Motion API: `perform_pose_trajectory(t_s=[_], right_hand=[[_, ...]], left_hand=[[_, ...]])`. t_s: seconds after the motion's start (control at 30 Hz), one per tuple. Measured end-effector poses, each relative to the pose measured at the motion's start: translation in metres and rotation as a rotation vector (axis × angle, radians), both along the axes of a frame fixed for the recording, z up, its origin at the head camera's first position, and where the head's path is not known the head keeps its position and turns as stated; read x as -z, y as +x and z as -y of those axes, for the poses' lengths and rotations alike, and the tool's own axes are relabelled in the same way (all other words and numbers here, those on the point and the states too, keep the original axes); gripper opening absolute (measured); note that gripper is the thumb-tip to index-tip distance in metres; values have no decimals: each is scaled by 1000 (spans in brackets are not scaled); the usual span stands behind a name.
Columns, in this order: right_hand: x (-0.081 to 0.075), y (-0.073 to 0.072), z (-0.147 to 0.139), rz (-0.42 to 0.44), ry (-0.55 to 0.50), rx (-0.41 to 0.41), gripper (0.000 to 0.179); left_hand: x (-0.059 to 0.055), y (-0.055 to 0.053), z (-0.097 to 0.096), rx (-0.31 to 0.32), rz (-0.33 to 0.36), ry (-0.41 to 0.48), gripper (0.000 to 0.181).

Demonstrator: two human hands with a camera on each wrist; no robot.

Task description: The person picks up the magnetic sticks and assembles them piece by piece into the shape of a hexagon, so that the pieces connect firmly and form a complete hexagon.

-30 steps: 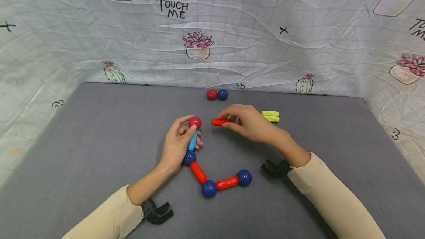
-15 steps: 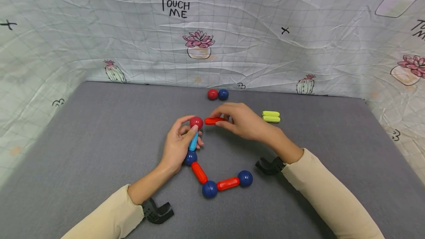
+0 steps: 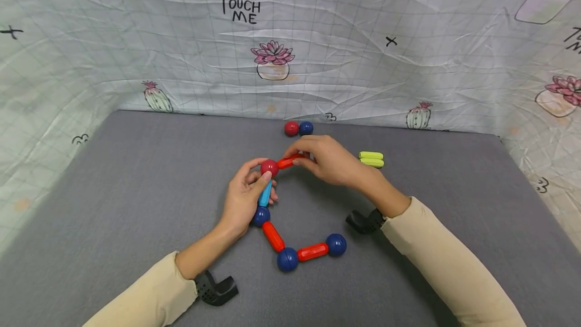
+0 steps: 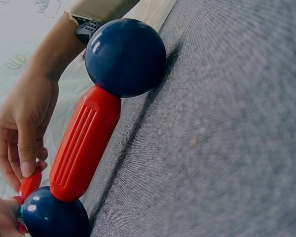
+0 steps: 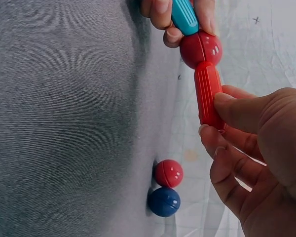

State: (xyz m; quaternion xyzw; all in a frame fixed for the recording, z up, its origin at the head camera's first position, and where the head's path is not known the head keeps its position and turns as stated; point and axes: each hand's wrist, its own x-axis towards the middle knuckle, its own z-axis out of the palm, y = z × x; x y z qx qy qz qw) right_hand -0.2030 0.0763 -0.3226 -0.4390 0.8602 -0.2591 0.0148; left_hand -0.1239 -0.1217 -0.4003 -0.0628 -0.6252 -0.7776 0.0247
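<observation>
My left hand (image 3: pixel 239 200) pinches a red ball (image 3: pixel 270 168) at the upper end of a magnetic chain, its fingers also round a light blue rod (image 3: pixel 265 194) joined below. From there the chain runs through a blue ball (image 3: pixel 261 216), a red rod (image 3: pixel 273 236), another blue ball (image 3: pixel 288 259) and a second red rod (image 3: pixel 312 252) to an end blue ball (image 3: pixel 336 244). Between thumb and fingers, my right hand (image 3: pixel 331 162) holds a third red rod (image 5: pixel 207 91). One tip of that rod touches the red ball in the right wrist view.
Toward the back of the grey table (image 3: pixel 159 175), a loose red ball (image 3: pixel 291 128) and a blue ball (image 3: pixel 306 128) touch each other. Two yellow-green rods (image 3: pixel 371 159) lie side by side beyond the right forearm. A printed cloth (image 3: pixel 345 69) hangs behind the table.
My right hand has moved left with its red rod, which now meets the red ball and tilts up to the right. The left hand has stayed nearly still.
</observation>
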Motion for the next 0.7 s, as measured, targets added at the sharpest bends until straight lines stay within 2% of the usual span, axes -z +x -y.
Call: perform_pose_trajectory(t_s=[0.27,0.47,0.6,0.7], right_hand=[[-2,-5,6,6,13,-3,16],[-4,-6,16,53,16,-66,18],[-6,-6,22,82,15,-104,20],[-7,-7,22,112,-3,-102,22]], left_hand=[[0,1,-1,-2,-6,32,32],[-2,0,-3,-46,29,38,26],[-2,1,-2,-78,9,6,26],[-2,1,-1,-100,-7,-42,28]])
